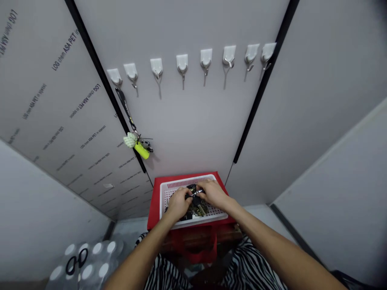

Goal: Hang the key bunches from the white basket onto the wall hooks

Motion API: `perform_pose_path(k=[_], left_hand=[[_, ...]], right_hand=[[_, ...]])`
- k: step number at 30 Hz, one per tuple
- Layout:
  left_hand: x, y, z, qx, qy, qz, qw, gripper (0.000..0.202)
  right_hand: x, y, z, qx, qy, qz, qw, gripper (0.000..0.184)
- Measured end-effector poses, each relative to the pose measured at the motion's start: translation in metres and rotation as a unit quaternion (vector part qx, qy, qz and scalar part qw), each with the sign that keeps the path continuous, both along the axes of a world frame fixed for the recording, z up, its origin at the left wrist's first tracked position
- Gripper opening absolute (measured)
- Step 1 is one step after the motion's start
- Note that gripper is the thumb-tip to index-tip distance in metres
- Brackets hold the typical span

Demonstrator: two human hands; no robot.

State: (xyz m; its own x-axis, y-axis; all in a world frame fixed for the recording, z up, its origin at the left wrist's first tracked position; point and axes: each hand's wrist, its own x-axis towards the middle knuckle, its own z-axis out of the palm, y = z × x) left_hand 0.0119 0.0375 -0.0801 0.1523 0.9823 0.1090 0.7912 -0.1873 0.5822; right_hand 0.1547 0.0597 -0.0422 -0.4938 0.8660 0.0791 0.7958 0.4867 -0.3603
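Both my hands reach into a white perforated basket [169,188] on a red stool [155,201]. My left hand [179,203] and my right hand [213,193] are closed together on a small bunch of keys [195,194] with a metal clip. More dark keys and keychains [198,209] lie in the basket under my hands. On the wall above runs a row of several white adhesive hooks [182,63]. The leftmost hook [115,76] carries a black lanyard with a yellow-green tube and a white knot keychain [137,144].
Grey wall panels with black seams [256,104] surround the stool. Printed protective film covers the left panel [60,100]. A pack of round white lids or bottles [84,262] sits on the floor at lower left. My striped trousers [169,274] show below the stool.
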Motion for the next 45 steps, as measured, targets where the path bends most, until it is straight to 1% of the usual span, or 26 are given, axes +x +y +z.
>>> perform_pose_path(k=[3,5,8,10,12,14,16,18,20,21,24,29,31,33,36,39,42,45], left_hand=[[-0.003,0.002,0.004,-0.030,-0.084,-0.003,0.996,0.011],[-0.003,0.002,0.011,-0.060,-0.164,-0.014,0.984,0.012],[-0.001,-0.001,0.028,-0.094,-0.298,-0.039,0.949,0.014],[0.002,-0.003,0.040,-0.101,-0.359,-0.058,0.926,0.014],[0.003,-0.003,0.051,-0.093,-0.386,-0.066,0.915,0.014],[0.003,-0.003,0.060,-0.071,-0.392,-0.058,0.915,0.016],[0.000,-0.003,0.069,-0.038,-0.392,-0.038,0.918,0.018],[-0.005,-0.002,0.078,-0.008,-0.388,-0.016,0.922,0.020],[-0.011,-0.002,0.090,0.011,-0.393,0.001,0.920,0.021],[-0.014,-0.001,0.098,0.019,-0.402,0.008,0.915,0.022],[-0.025,0.003,0.129,0.066,-0.438,0.034,0.896,0.022],[-0.050,0.015,0.192,0.186,-0.438,0.083,0.875,0.022],[-0.060,0.022,0.212,0.216,-0.422,0.103,0.874,0.022],[-0.070,0.029,0.226,0.245,-0.396,0.125,0.876,0.022],[-0.082,0.040,0.239,0.278,-0.360,0.160,0.876,0.022],[-0.088,0.051,0.246,0.288,-0.332,0.194,0.877,0.022],[-0.090,0.059,0.249,0.286,-0.293,0.221,0.885,0.022],[-0.092,0.068,0.248,0.271,-0.257,0.245,0.895,0.023]], right_hand=[[0.002,0.001,0.006,-0.048,0.090,0.023,0.994,0.013],[0.001,0.002,0.014,-0.064,0.152,0.024,0.986,0.014],[-0.002,0.004,0.030,-0.088,0.226,0.017,0.970,0.014],[-0.006,0.006,0.042,-0.111,0.269,0.019,0.957,0.012],[-0.010,0.008,0.054,-0.127,0.312,0.024,0.941,0.010],[-0.015,0.011,0.062,-0.127,0.358,0.026,0.925,0.011],[-0.021,0.013,0.069,-0.131,0.402,0.028,0.906,0.015],[-0.027,0.015,0.075,-0.151,0.433,0.033,0.888,0.019],[-0.035,0.016,0.086,-0.163,0.452,0.041,0.876,0.020],[-0.039,0.017,0.093,-0.158,0.460,0.046,0.872,0.020],[-0.055,0.021,0.124,-0.095,0.490,0.072,0.864,0.018],[-0.089,0.037,0.188,0.044,0.511,0.112,0.851,0.016],[-0.104,0.046,0.208,0.087,0.508,0.117,0.849,0.016],[-0.119,0.055,0.222,0.124,0.501,0.115,0.849,0.015],[-0.136,0.064,0.234,0.171,0.488,0.094,0.851,0.012],[-0.147,0.071,0.240,0.199,0.478,0.050,0.854,0.011],[-0.153,0.076,0.242,0.221,0.454,0.008,0.863,0.012],[-0.156,0.081,0.241,0.236,0.421,-0.009,0.876,0.013]])
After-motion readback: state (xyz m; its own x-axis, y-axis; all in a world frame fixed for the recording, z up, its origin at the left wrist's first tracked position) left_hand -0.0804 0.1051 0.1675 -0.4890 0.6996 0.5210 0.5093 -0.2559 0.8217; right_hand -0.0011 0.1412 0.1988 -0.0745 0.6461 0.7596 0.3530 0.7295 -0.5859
